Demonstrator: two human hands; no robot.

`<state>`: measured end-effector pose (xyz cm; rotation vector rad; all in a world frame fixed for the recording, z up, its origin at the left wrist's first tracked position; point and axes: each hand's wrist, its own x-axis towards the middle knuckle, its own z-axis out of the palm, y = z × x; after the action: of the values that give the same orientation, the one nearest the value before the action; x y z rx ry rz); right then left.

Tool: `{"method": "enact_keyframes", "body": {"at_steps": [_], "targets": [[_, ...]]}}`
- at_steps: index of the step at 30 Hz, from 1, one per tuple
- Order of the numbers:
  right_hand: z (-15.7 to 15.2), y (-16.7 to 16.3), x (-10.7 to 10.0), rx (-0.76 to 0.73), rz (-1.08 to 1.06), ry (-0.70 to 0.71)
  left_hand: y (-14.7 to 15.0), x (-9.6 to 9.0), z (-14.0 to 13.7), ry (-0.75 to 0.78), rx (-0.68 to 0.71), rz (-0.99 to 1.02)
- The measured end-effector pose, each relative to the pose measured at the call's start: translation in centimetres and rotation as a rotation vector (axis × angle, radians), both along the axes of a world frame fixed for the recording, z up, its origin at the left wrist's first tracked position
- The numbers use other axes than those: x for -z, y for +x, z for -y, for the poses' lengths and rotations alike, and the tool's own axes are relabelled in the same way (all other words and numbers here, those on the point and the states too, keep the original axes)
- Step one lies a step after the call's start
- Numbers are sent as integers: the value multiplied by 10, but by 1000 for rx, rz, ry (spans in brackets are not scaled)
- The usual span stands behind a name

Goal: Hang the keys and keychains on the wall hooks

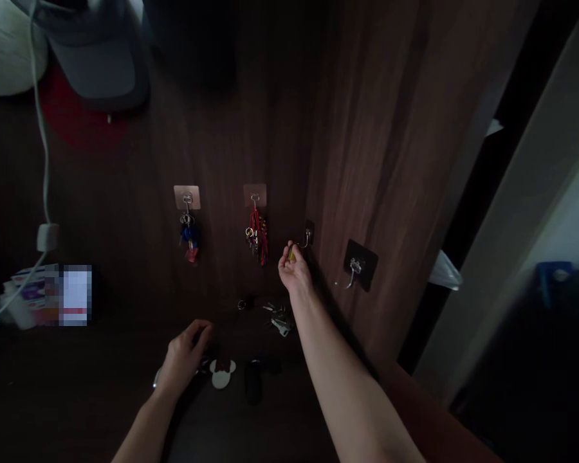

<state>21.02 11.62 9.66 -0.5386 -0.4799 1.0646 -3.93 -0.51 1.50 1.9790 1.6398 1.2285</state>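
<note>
My right hand (296,270) reaches up to the back wall, its fingers pinched on a small yellow object (292,253), perhaps a key tag. Its fingertips are just left of a metal hook (308,236) in the corner; whether the object touches the hook I cannot tell. Low over the dark shelf (202,431), my left hand (186,354) has loosely bent fingers, partly hidden, with nothing visible in them. Beside it lies a mouse-head-shaped key charm (220,374), white with a dark bow. A dark key fob (253,381) and several loose keys (280,323) lie to its right.
Two wall hooks carry a blue and red key bunch (189,238) and keys on red cords (257,238). A bare hook (355,267) is on the right side panel. Caps (96,71) hang upper left, near a white cable (39,122). Boxes (38,296) stand at left.
</note>
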Motion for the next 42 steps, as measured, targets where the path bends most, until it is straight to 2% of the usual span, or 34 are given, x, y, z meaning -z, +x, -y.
{"method": "enact_keyframes", "body": {"at_steps": [2, 8, 15, 27, 36, 42], "targets": [[-2, 2, 0, -16, 9, 0, -1, 2, -1, -8, -1, -3], [1, 7, 9, 2, -141, -33, -2, 2, -3, -11, 3, -34], [8, 5, 24, -46, -371, 49, -1, 2, -2, -32, 22, -24], [20, 6, 56, -16, -367, 60, 0, 0, -1, -67, 2, -28], [37, 5, 86, 7, -291, -12, -1, 1, -2, -53, 3, -42], [51, 2, 96, 18, -270, -53, -1, 0, 1, -38, 15, -42]]}}
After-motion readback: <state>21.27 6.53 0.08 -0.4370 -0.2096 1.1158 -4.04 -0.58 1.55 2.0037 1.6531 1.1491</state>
